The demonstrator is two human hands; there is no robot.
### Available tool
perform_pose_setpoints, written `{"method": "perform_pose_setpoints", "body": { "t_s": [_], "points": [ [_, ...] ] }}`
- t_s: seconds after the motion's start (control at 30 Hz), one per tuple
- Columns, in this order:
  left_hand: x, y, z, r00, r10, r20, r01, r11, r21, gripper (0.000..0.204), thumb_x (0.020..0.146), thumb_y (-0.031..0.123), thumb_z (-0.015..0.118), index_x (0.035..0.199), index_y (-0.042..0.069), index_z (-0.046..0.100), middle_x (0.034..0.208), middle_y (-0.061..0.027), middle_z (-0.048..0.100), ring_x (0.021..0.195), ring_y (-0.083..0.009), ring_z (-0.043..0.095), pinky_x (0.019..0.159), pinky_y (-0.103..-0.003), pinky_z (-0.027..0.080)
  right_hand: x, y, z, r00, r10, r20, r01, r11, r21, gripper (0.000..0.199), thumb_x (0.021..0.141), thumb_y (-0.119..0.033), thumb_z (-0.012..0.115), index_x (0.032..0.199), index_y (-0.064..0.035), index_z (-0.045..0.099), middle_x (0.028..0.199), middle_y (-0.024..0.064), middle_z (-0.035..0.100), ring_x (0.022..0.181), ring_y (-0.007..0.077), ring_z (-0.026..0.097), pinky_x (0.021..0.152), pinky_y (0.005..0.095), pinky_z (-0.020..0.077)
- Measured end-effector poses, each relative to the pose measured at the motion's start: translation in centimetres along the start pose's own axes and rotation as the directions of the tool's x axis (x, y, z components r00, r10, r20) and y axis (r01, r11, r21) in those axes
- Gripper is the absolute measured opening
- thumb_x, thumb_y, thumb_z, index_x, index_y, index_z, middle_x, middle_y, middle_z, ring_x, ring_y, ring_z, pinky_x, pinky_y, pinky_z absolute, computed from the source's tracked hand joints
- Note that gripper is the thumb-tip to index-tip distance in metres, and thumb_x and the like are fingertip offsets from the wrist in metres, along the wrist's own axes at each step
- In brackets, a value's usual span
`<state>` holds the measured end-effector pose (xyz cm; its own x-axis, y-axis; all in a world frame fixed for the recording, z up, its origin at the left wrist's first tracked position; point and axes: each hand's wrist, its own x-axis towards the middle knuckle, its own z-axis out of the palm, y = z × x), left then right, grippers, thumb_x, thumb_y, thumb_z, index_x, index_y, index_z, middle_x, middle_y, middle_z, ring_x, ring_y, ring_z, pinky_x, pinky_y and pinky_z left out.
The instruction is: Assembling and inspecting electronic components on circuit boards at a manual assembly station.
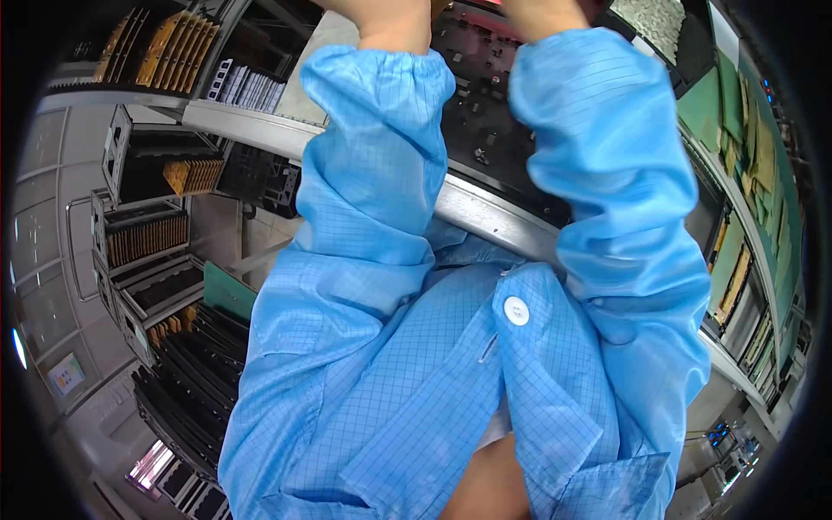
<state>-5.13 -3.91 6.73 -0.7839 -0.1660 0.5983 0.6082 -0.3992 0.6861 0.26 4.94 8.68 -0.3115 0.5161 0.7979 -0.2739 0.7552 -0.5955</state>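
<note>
Blue checked fabric fills most of my view: both coat sleeves reach up over the grey metal edge of the workbench (494,217) to a black tray of small dark parts (485,130). My left hand (394,22) and right hand (537,16) are cut off at the top rim, so I cannot tell their grip. Racks of yellow-brown boards (143,234) line the left wall; green flat panels (737,113) stand at right.

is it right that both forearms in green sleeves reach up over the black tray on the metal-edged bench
Not quite. The head view shows the sleeves are light blue with a fine grid, not green. The rest holds: both forearms reach up over the black tray on the metal-edged bench, the hands cut off at the top edge.
</note>
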Motion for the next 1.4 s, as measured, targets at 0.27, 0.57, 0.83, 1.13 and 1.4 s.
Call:
{"method": "perform_pose_setpoints", "body": {
  "t_s": [0.27, 0.57, 0.83, 1.13, 1.4],
  "points": [
    [3.7, 5.1, -13.8, 0.943, -0.325, -0.064, 0.310, 0.934, -0.180, 0.049, 0.090, 0.000, 0.072, 0.135, 0.001, 0.054, 0.126, -0.0117, 0.061, 0.111, -0.0226, 0.062, 0.096, -0.038, 0.055, 1.0, 5.9, -11.2, 0.552, 0.382, 0.741, 0.009, 0.886, -0.464, 0.027, 0.094, -0.017, 0.066, 0.116, -0.0039, 0.060, 0.100, 0.0184, 0.067, 0.094, 0.0297, 0.065, 0.082, 0.0403, 0.0508],
    [2.2, 8.0, -22.0, 0.887, -0.445, -0.122, 0.444, 0.895, -0.035, 0.042, 0.102, 0.017, 0.062, 0.141, 0.006, 0.051, 0.126, -0.0088, 0.060, 0.113, -0.0178, 0.060, 0.100, -0.038, 0.051, -0.9, 7.5, -13.1, 0.601, 0.467, 0.649, -0.064, 0.837, -0.543, 0.026, 0.096, -0.016, 0.066, 0.118, -0.0067, 0.055, 0.088, 0.0209, 0.068, 0.080, 0.0343, 0.066, 0.075, 0.0388, 0.0512],
    [2.3, 6.8, -25.1, 0.847, -0.489, -0.209, 0.475, 0.872, -0.117, 0.042, 0.099, 0.013, 0.066, 0.139, 0.008, 0.053, 0.131, -0.0060, 0.063, 0.114, -0.0171, 0.062, 0.100, -0.038, 0.052, -4.4, 8.5, -10.7, 0.564, 0.304, 0.768, 0.058, 0.913, -0.404, 0.028, 0.092, -0.016, 0.067, 0.117, -0.0098, 0.057, 0.083, 0.0209, 0.068, 0.080, 0.0432, 0.065, 0.068, 0.0475, 0.0497],
    [1.7, 5.6, -23.4, 0.834, -0.522, -0.180, 0.508, 0.853, -0.119, 0.042, 0.098, 0.011, 0.067, 0.138, 0.008, 0.054, 0.131, -0.0065, 0.063, 0.115, -0.0177, 0.061, 0.102, -0.038, 0.051, -3.7, 7.8, -10.4, 0.520, 0.442, 0.731, -0.051, 0.870, -0.490, 0.027, 0.094, -0.017, 0.066, 0.119, -0.0094, 0.057, 0.085, 0.0216, 0.068, 0.083, 0.0431, 0.065, 0.070, 0.0465, 0.0503],
    [1.4, 5.8, -22.7, 0.825, -0.544, -0.155, 0.533, 0.839, -0.109, 0.041, 0.098, 0.011, 0.067, 0.137, 0.007, 0.054, 0.128, -0.0068, 0.064, 0.113, -0.0173, 0.062, 0.100, -0.038, 0.052, -7.0, 7.1, -9.9, 0.546, 0.388, 0.743, -0.017, 0.892, -0.452, 0.028, 0.095, -0.016, 0.065, 0.119, -0.0060, 0.057, 0.091, 0.0205, 0.068, 0.087, 0.0410, 0.066, 0.074, 0.0451, 0.0513]
  ]
}}
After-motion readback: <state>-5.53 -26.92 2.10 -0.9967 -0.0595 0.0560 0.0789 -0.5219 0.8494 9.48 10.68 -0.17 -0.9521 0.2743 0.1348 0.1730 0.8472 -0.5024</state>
